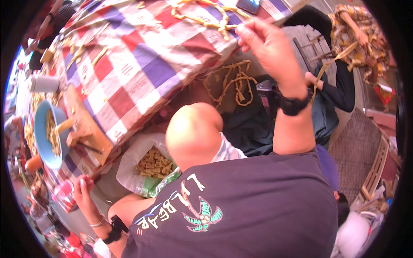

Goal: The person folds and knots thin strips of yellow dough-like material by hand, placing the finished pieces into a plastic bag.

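My right hand (267, 48), at the table's near right edge, pinches the end of a knotted pale yellow strand (200, 21). That strand lies in a loop on the checked tablecloth (151, 64). At the lower left my left hand (84, 188) is raised beside a pink cup (66, 190), its fingers bent close together; whether anything is between them is unclear. Between the hands, an open plastic bag (129, 167) holds small yellow-brown pieces (156, 163) below the table edge. Another knotted strand (238, 80) hangs or lies beyond my knee.
A blue basin (40, 135) of yellow strips stands beside a wooden board (100, 142) with a wooden piece on it. A white cup (45, 83) and loose strips (100, 55) are on the cloth. A phone (248, 4) lies at the top. People sit at the right and left.
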The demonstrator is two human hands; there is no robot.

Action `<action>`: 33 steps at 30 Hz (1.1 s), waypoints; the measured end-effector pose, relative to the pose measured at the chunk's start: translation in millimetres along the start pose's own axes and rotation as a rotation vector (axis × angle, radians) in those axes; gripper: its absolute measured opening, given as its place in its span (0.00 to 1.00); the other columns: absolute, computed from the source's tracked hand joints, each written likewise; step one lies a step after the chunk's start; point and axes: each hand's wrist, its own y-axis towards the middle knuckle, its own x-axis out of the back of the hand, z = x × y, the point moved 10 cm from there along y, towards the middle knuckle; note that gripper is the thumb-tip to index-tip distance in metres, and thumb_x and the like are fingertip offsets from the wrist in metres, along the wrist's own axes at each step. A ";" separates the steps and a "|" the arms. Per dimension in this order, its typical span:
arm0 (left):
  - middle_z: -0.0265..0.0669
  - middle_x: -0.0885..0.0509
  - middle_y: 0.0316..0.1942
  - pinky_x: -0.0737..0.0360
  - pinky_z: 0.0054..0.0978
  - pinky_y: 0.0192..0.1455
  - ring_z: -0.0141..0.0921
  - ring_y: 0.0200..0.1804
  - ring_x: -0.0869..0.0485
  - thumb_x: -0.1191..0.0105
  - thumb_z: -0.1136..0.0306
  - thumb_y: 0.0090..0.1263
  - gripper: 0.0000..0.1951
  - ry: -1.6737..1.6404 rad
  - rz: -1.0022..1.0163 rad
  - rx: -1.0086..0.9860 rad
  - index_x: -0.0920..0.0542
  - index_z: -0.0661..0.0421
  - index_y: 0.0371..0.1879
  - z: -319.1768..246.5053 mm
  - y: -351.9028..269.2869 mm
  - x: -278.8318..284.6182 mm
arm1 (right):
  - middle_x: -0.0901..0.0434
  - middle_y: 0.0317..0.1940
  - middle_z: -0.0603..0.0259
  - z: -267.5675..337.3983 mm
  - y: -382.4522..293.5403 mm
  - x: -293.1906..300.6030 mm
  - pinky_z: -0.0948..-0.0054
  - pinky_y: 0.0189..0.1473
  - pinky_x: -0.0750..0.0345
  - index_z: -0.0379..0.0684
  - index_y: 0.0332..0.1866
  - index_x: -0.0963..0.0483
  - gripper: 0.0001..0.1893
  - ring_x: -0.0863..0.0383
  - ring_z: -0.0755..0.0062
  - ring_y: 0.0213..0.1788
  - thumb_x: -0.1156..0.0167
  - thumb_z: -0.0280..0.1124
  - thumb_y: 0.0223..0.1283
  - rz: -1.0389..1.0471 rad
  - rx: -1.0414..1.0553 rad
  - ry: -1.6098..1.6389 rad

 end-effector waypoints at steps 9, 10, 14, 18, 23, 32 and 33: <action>0.33 0.17 0.42 0.21 0.22 0.46 0.24 0.42 0.19 0.51 0.68 0.81 0.11 0.164 0.290 0.148 0.19 0.62 0.48 0.6 -4.5 -86.4 | 0.51 0.80 0.48 -386.6 -168.1 -142.2 0.45 0.68 0.30 0.43 0.76 0.40 0.35 0.37 0.46 0.75 0.40 0.38 0.65 0.323 -0.414 -1.008; 0.33 0.17 0.41 0.21 0.22 0.47 0.24 0.41 0.19 0.51 0.68 0.81 0.10 0.172 0.292 0.166 0.19 0.62 0.47 0.8 -4.6 -89.8 | 0.51 0.80 0.48 -398.5 -165.6 -150.3 0.45 0.68 0.30 0.43 0.76 0.40 0.35 0.37 0.46 0.75 0.40 0.38 0.65 0.336 -0.403 -0.994; 0.33 0.17 0.39 0.22 0.22 0.47 0.24 0.41 0.19 0.50 0.70 0.80 0.09 0.248 0.255 0.237 0.19 0.63 0.47 0.7 -5.7 -91.9 | 0.50 0.81 0.54 -417.7 -126.6 -171.6 0.30 0.73 0.47 0.46 0.78 0.43 0.31 0.53 0.48 0.82 0.51 0.35 0.70 0.447 -0.324 -1.168; 0.33 0.17 0.37 0.23 0.21 0.47 0.23 0.40 0.20 0.50 0.72 0.79 0.08 0.341 0.286 0.254 0.19 0.64 0.46 -13.8 -5.1 -102.3 | 0.55 0.82 0.55 -427.9 -95.0 -188.9 0.24 0.73 0.56 0.48 0.80 0.49 0.34 0.59 0.50 0.83 0.54 0.42 0.71 0.806 -0.326 -1.235; 0.34 0.18 0.35 0.23 0.22 0.46 0.25 0.38 0.20 0.49 0.74 0.77 0.07 0.392 0.298 0.174 0.19 0.64 0.44 -19.7 -3.3 -111.6 | 0.42 0.78 0.53 -463.5 -111.9 -196.5 0.29 0.74 0.48 0.47 0.78 0.41 0.30 0.49 0.49 0.81 0.54 0.37 0.71 0.774 -0.289 -1.229; 0.35 0.19 0.36 0.23 0.22 0.45 0.26 0.39 0.20 0.49 0.75 0.77 0.07 0.260 0.258 0.127 0.20 0.64 0.44 -6.4 -27.3 -92.9 | 0.22 0.54 0.44 -408.6 -228.0 -141.4 0.50 0.51 0.21 0.40 0.55 0.30 0.14 0.20 0.48 0.56 0.47 0.27 0.66 0.666 -0.286 -0.792; 0.34 0.19 0.37 0.23 0.22 0.45 0.25 0.39 0.20 0.49 0.75 0.77 0.06 0.238 0.255 0.116 0.20 0.64 0.44 -8.6 -30.3 -90.5 | 0.20 0.50 0.43 -387.2 -219.6 -124.3 0.51 0.49 0.20 0.38 0.54 0.32 0.13 0.18 0.47 0.52 0.49 0.24 0.66 0.606 -0.400 -0.703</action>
